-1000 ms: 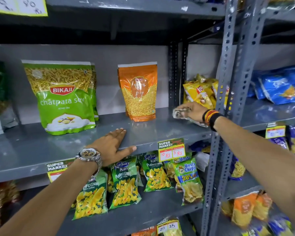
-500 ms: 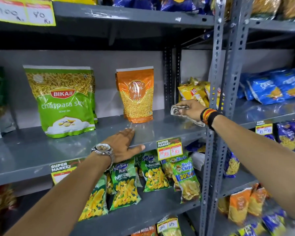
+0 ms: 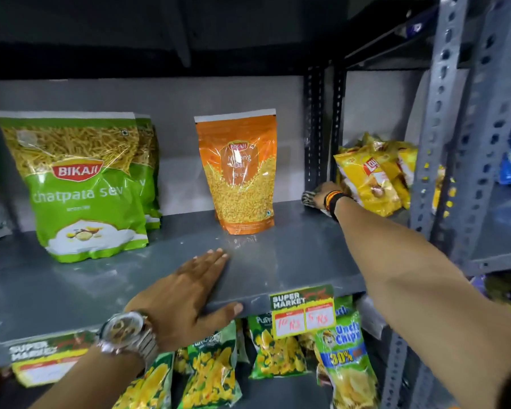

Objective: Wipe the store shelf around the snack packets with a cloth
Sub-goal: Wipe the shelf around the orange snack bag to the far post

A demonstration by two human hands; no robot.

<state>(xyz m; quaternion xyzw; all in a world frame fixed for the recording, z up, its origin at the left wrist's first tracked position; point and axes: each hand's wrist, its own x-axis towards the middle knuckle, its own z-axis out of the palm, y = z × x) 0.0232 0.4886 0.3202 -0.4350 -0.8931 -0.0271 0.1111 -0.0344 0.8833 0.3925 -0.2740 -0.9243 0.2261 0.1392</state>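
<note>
A grey metal shelf [image 3: 292, 255] holds a green Bikaji sev packet [image 3: 77, 184] at the left and an orange moong dal packet [image 3: 238, 172] upright in the middle. My right hand [image 3: 325, 191] reaches to the shelf's back right corner, closed on a striped cloth [image 3: 309, 199] that rests on the shelf by the upright post. My left hand [image 3: 189, 293] lies flat on the shelf's front edge, fingers spread, thumb over the lip, a watch on the wrist.
Yellow chip packets [image 3: 375, 175] crowd the neighbouring shelf just right of the cloth. Perforated grey uprights [image 3: 437, 143] stand at the right. Price tags [image 3: 304, 311] hang on the front lip. Several green snack packets [image 3: 210, 376] sit on the shelf below.
My right hand has slid the cloth further back toward the rear corner by the post. My left hand stays pressed on the front edge. The camera has moved closer.
</note>
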